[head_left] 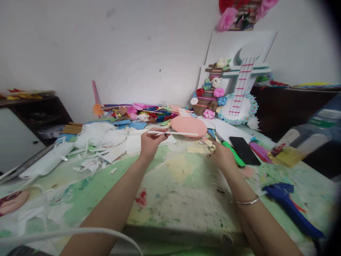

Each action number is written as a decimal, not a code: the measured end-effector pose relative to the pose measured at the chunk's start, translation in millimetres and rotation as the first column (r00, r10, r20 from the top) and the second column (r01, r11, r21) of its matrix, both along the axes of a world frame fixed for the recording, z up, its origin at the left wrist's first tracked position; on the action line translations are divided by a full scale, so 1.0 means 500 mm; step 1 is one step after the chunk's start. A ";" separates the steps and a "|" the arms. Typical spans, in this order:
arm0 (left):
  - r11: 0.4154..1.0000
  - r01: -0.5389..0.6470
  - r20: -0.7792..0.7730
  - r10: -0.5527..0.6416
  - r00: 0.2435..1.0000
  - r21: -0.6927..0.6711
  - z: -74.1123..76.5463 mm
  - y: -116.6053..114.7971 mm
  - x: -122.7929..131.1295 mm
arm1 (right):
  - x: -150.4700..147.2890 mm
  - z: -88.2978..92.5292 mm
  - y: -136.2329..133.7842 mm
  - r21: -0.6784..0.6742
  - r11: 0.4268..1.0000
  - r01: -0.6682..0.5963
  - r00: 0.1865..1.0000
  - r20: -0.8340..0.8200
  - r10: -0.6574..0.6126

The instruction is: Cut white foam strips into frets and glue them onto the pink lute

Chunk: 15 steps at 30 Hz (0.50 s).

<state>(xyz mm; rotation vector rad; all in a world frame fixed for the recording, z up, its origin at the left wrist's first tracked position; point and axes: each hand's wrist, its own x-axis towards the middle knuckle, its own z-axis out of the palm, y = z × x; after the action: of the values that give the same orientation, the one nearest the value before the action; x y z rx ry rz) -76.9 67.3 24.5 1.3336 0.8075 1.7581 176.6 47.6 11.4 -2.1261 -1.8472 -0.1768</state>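
White paper shreds (99, 135): heaped on the table beyond and to the left of the left-hand grip, apart from it.
Left hand (150, 144): pinching a white strip (181, 133) near its left end; a small dark spot by the fingertips is too small to identify.
White strip: running rightward from that grip, roughly level, its free end pointing toward the right hand; this looks like a handling-and-trimming step, though no cut is visible.
Pink lute-shaped piece (188, 124): just beyond the strip, between the two grips, with white strings across it; whether the strip touches it, I cannot tell.
Scissors (209, 145): in the right-hand grip, blades pointing left and away, near the strip's free end; a trim here would call for a steady left pinch and blades clear of the strings.
Right hand (223, 153): closed around the scissors' handles.
Green-handled tool (233, 153): just right of the right-hand grip.
Black phone (244, 151): farther right, beyond that tool.
Blue glue gun (291, 206): nearer the body, well right of both grips.
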 end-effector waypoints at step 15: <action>0.892 0.033 -0.179 -0.126 0.976 -0.451 -0.043 0.044 -0.038 | -0.211 0.086 -0.283 0.583 0.588 -0.560 -0.509 -0.803 0.311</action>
<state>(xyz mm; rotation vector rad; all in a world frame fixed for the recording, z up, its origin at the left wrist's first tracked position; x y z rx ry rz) -95.9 89.4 3.2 1.2199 1.1725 1.2778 71.2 -93.8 54.6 -0.3215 -1.2780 1.5530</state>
